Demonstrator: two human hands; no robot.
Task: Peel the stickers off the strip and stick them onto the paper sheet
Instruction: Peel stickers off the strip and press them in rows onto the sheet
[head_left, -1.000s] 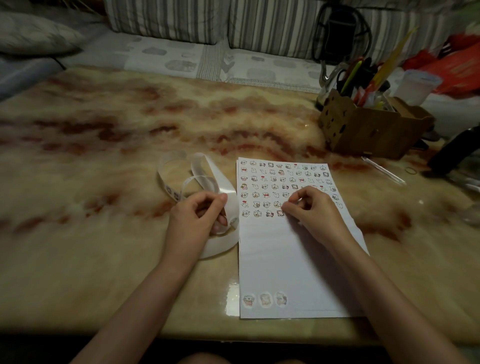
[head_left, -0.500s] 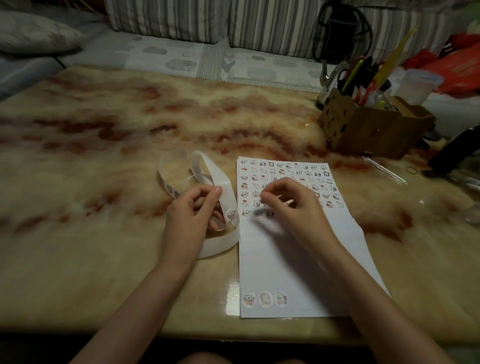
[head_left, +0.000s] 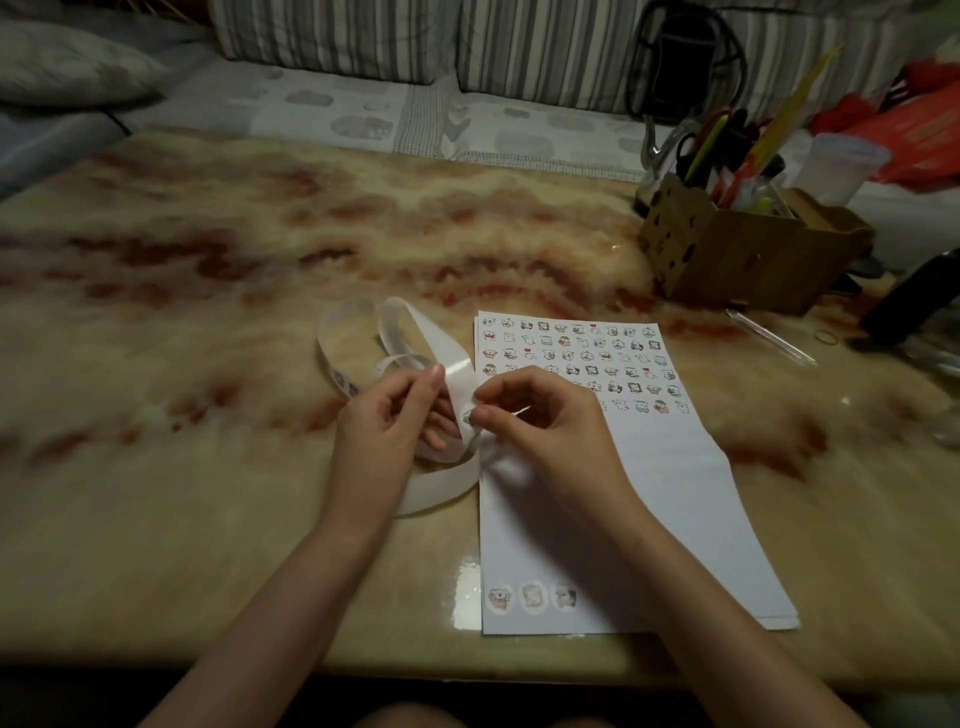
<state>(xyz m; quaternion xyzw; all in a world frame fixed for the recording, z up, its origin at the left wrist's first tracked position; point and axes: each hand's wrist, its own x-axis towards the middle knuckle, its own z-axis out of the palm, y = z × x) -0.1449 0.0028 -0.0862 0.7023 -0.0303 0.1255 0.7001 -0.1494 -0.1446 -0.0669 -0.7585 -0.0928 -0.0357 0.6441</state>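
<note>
Here, my left hand (head_left: 382, 436) pinches limp strip (head_left: 447, 364); right hand (head_left: 550, 431) nips sticker (head_left: 467, 417) by edge (flimsy, I judge), just left of paper sheet (head_left: 649, 493).

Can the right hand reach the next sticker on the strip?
Probably yes: the right hand has fingertips at the sticker on the strip, which the left hand holds; nothing lies between.

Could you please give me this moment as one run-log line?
phase: peeling | left hand: holds strip | right hand: pinches sticker on strip | paper sheet: on table, sticker rows at far end
</note>
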